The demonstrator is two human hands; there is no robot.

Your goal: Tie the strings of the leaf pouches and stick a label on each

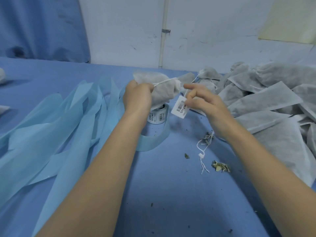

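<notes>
Left hand is gripping the pouch and its string above the label roll, while right hand is pinching a peeled label just right of it.

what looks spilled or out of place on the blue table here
Dried leaf bits lie loose on the blue table near the right forearm, with a smaller scrap and dark specks nearby, as if spilled from a pouch. A loose white string lies among them, attached to nothing visible. The pouch in the left hand looks intact.
</notes>
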